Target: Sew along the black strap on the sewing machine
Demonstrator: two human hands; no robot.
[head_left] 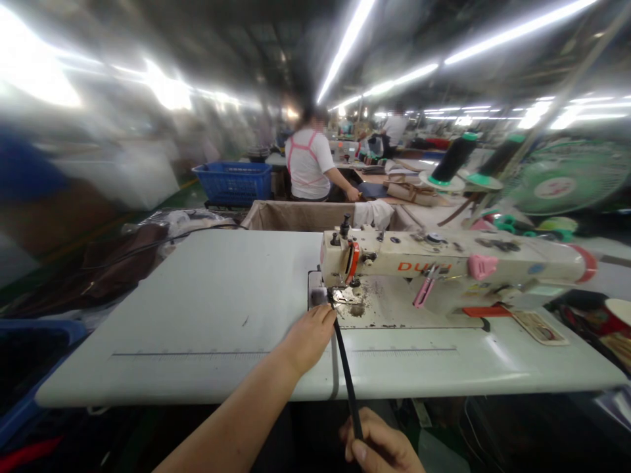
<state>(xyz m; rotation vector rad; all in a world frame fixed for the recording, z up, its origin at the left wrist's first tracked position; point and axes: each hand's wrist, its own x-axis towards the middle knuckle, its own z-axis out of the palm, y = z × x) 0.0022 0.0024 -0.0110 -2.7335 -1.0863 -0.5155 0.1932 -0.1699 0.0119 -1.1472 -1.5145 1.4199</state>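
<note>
A long black strap [346, 368] runs from under the needle area of the sewing machine [394, 263] down past the table's front edge. My left hand [311, 334] lies just in front of the presser foot, its fingers closed on the strap near the needle. Below the table edge, my right hand [379, 447] pinches the strap between thumb and fingers. The needle and the strap's far end are hard to make out behind my left fingertips.
The white table [211, 295] bears a printed ruler line. Two black thread spools [452, 159] and a green fan [566, 177] stand at right. Behind is a fabric-lined bin [300, 215], a blue basket [234, 184] and a person [308, 161]. Brown material [133, 263] lies at left.
</note>
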